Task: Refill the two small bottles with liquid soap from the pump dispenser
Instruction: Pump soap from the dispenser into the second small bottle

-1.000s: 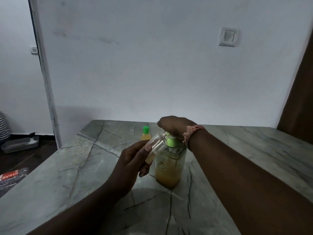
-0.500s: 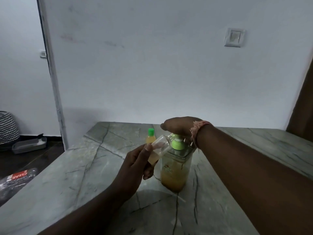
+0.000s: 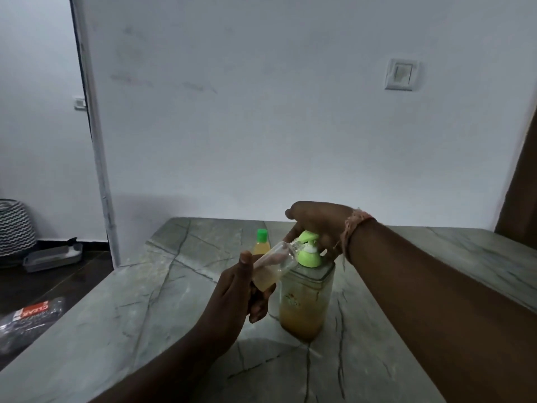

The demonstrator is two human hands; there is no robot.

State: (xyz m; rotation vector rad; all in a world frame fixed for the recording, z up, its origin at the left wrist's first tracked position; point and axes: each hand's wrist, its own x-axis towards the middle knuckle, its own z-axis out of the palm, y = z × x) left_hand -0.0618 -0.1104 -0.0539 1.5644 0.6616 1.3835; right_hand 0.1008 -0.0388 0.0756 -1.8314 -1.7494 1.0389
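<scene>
Two hands: left hand (image 3: 232,292) grips tilted small bottle (image 3: 273,266); right hand (image 3: 316,225) rests open on pump head (image 3: 308,238).
Change: pump head has risen, the stroke released.
Meaning: bottle part-filled; likely another press.

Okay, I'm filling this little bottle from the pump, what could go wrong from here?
1. The small open bottle is tilted, its narrow mouth at the pump nozzle; soap could miss and run onto the marble table.
2. The right hand presses from above while the left hand grips only the bottle, so the dispenser might tip.

Tilted open bottle (image 3: 274,264) at pump dispenser (image 3: 305,298) nozzle
</scene>
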